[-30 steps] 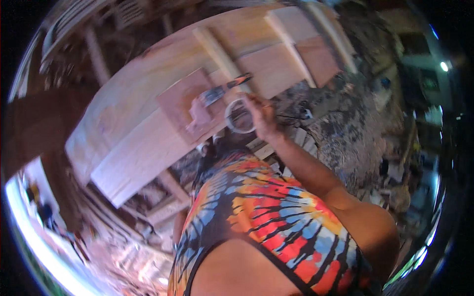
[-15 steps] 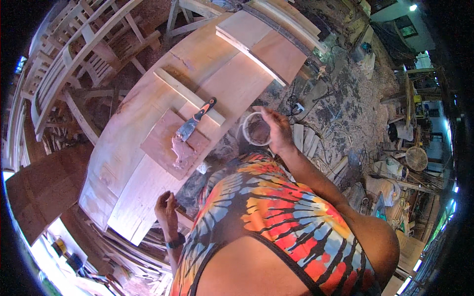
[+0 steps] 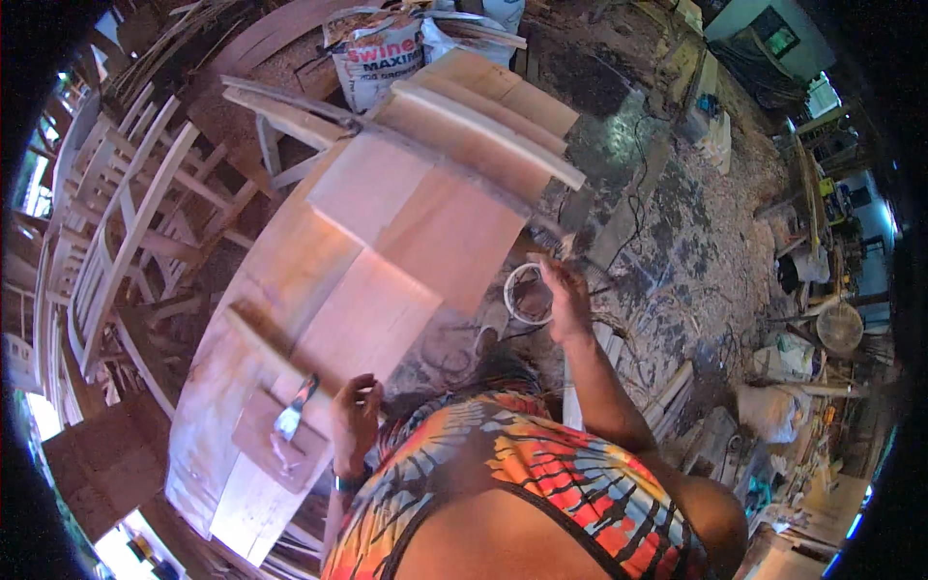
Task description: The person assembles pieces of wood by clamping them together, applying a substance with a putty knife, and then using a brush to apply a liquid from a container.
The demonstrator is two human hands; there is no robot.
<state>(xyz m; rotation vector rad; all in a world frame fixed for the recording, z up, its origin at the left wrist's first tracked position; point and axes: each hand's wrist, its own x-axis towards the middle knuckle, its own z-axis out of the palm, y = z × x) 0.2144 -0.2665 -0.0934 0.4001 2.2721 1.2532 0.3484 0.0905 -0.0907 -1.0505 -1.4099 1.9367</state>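
Note:
My right hand (image 3: 572, 307) grips a round, white-rimmed tub (image 3: 529, 294) by its side; its inside looks brownish. Beside the workbench edge, my left hand (image 3: 356, 425) is empty, its fingers loosely bent and apart. Just left of it, a putty knife (image 3: 289, 420) with a dark and orange handle rests on a square brown board (image 3: 253, 427). Pinkish paste (image 3: 284, 452) is smeared at its blade. The board lies on a long wooden panel (image 3: 208, 387), close to a narrow wooden strip (image 3: 253, 340).
Thin wood sheets (image 3: 454, 237) and a long batten (image 3: 488, 133) lie across the panel's far part. Filled sacks (image 3: 377, 63) stand behind it. Slatted wooden furniture frames (image 3: 121, 232) crowd the left. Cables (image 3: 633, 217) and shavings cover the floor at right.
My view has shifted toward the far end of the panel. My left hand has moved up beside the board with the putty knife. The tub stays in my right hand.

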